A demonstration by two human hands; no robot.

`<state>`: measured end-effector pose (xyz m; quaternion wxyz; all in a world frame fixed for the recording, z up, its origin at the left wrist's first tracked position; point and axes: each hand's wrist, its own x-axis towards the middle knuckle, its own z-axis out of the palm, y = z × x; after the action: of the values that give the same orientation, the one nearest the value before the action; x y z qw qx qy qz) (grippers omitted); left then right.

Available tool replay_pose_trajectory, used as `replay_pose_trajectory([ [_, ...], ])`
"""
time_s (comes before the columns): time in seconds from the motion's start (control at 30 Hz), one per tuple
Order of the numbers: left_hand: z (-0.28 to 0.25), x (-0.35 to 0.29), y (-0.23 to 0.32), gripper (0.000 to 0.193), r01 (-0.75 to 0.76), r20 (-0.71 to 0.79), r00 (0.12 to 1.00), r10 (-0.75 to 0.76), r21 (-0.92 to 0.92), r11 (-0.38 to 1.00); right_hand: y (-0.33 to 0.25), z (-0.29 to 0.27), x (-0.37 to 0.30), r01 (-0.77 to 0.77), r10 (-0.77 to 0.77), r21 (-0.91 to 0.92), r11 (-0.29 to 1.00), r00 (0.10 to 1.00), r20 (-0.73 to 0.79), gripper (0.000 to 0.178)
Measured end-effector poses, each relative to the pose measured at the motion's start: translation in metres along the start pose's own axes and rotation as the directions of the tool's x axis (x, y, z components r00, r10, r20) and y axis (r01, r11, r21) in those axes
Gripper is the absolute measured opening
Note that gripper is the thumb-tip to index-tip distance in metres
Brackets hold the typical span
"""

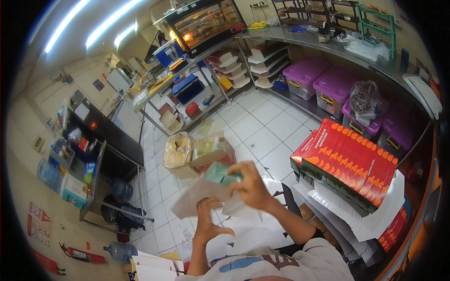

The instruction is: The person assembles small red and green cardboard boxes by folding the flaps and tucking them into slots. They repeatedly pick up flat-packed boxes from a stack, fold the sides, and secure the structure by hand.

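My right hand [253, 187] pinches the green edge [224, 173] of a thin carton piece. The rest of that carton piece [193, 197] is a whitish panel, blurred by motion, reaching out to the left. Below it my left hand [208, 222] is open, thumb and fingers apart, close to the panel; whether the fingertips touch it I cannot tell. Under both hands lie white cardboard sheets [255, 229] with cut slots, in front of my body.
A stack of red cartons with green sides [349, 164] stands at right on white sheets. Open cardboard boxes [178, 154] are on the tiled floor ahead. Purple-lidded bins [307, 75] sit under a steel counter [304, 37]. White sheets [157, 268] lie at lower left.
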<state>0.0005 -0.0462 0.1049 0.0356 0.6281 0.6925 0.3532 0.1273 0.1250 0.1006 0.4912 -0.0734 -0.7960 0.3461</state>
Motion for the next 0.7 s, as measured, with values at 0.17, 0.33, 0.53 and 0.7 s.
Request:
replay_pose_trajectory([
  [0.17, 0.012, -0.017, -0.03, 0.049, -0.291, 0.339, 0.925, 0.169, 0.352, 0.89, 0.054, 0.0, 0.0, -0.405, 0.309, 0.536, 0.741, 0.914, 0.264, 0.01],
  [0.33, 0.023, -0.026, -0.057, 0.011, 0.456, 0.311, 0.88, -0.359, -0.341, 0.822, 0.052, 0.009, -0.017, -0.215, 0.182, 0.179, 0.96, 0.966, 0.185, 0.04],
  [0.53, 0.031, -0.048, -0.077, 0.027, 0.71, 0.557, 0.703, -0.442, -0.583, 0.394, 0.018, 0.005, -0.041, -0.329, 0.307, -0.055, 0.943, 0.795, 0.524, 0.062],
  [0.7, 0.019, -0.038, -0.067, 0.024, 0.72, 0.618, 0.685, -0.386, -0.493, 0.488, 0.043, 0.028, -0.06, -0.312, 0.186, 0.254, 0.915, 0.888, 0.421, 0.064],
])
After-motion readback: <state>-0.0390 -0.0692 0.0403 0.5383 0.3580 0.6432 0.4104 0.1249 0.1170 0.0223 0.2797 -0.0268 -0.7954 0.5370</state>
